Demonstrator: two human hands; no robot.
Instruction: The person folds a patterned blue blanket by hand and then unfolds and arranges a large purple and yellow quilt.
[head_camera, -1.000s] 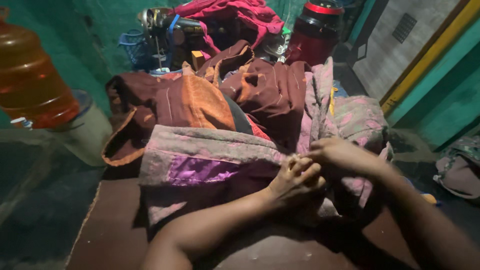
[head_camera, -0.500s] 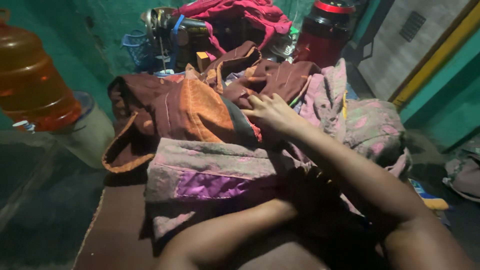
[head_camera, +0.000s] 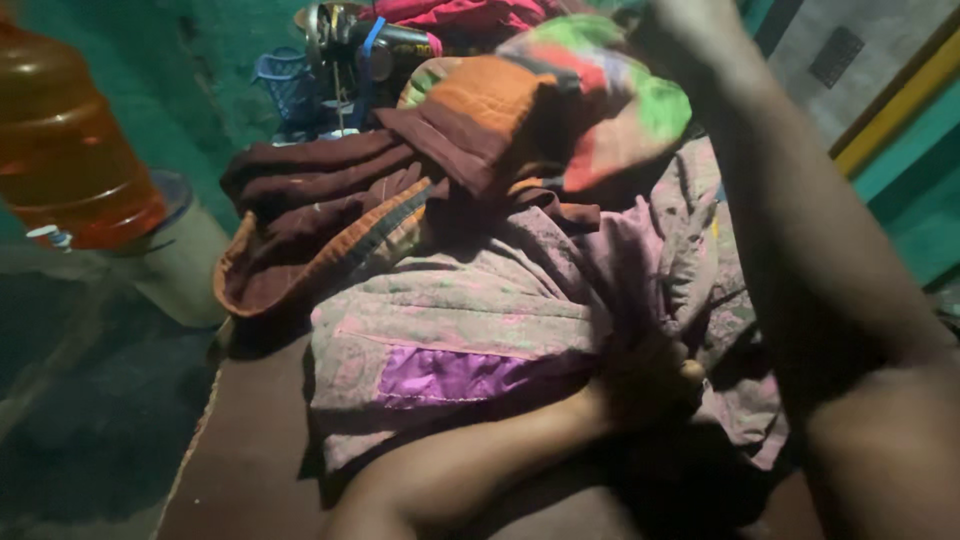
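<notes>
My right hand (head_camera: 690, 25) is raised at the top of the view and lifts a multicoloured patchwork garment (head_camera: 560, 100) of orange, green and maroon up off the pile; its fingers are cut off by the frame edge. My left hand (head_camera: 650, 385) rests low in shadow, closed on the edge of a grey-pink cloth with a purple satin patch (head_camera: 450, 375). Under the lifted piece lies a maroon cloth with orange trim (head_camera: 310, 230).
An orange water jug (head_camera: 65, 140) stands on a pale bucket (head_camera: 185, 265) at the left. A sewing machine (head_camera: 350, 55) and a blue basket (head_camera: 285, 85) sit behind the pile. The brown table top (head_camera: 250, 460) shows at the lower left.
My right hand has gone from the maroon pile up to the top of the view, pulling the patchwork garment with it. My left hand stays on the grey-pink cloth.
</notes>
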